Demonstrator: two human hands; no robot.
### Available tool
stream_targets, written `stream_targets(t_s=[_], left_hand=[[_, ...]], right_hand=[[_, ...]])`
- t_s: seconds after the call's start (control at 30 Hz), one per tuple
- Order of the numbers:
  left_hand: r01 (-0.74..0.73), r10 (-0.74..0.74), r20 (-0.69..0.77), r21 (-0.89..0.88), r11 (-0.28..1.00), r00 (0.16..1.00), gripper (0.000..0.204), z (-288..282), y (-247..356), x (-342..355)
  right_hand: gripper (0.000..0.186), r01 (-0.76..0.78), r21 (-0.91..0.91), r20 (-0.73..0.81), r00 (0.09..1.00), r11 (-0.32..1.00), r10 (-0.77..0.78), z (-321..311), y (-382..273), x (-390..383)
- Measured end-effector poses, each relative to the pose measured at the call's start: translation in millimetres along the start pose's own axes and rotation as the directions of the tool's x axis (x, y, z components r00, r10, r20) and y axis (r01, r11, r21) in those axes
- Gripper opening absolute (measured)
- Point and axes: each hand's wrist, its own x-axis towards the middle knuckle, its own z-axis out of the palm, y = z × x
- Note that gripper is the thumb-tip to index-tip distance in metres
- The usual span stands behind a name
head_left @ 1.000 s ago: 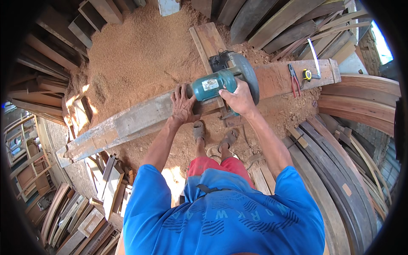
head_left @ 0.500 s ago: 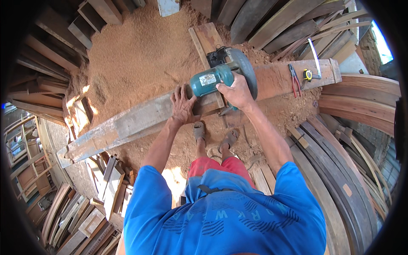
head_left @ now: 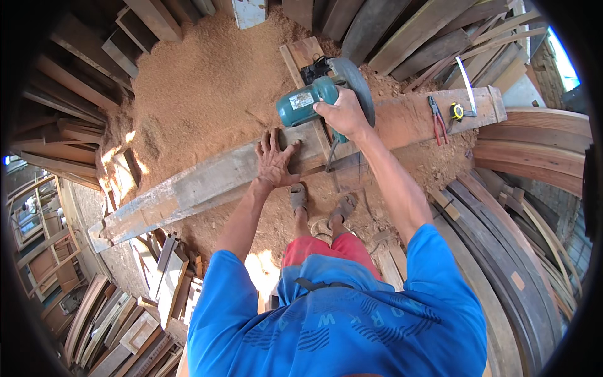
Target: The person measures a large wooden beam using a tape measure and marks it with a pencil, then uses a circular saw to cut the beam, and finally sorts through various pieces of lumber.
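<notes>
My right hand (head_left: 345, 115) is closed round the rear handle of a teal circular saw (head_left: 294, 109). The saw rests on a short wooden board (head_left: 306, 50) that lies across a long, weathered beam (head_left: 204, 181). Its round guard is on the right side, and the blade's cutting edge is hidden. To the left of the saw, my left hand (head_left: 274, 163) presses flat on the beam with its fingers spread. A thin wooden strip (head_left: 291, 66) runs along the board's left edge, passing under the saw.
Red-handled pliers (head_left: 438, 122), a yellow-and-black tape measure (head_left: 456, 111) and a metal square (head_left: 466, 85) lie on the beam's right end. Sawdust (head_left: 195, 94) is heaped beyond the beam. Timber stacks (head_left: 502, 251) stand around, and my sandalled feet are close to the beam.
The saw and my right hand have moved a little away from me along the board. My left hand stays on the beam, now with a gap between it and the saw's motor.
</notes>
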Motion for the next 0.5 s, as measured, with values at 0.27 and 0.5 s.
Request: stream_targets(t_s=[0.27, 0.5], left_hand=[[-0.024, 0.023, -0.063, -0.008, 1.000, 0.998, 0.102, 7, -6, -3], [-0.019, 0.018, -0.029, -0.026, 0.999, 0.999, 0.101, 1, -2, 0]], right_hand=[[0.017, 0.009, 0.035, -0.001, 1.000, 0.999, -0.009, 11, 9, 46], [0.040, -0.056, -0.084, -0.122, 0.992, 0.995, 0.045, -1, 30, 96]])
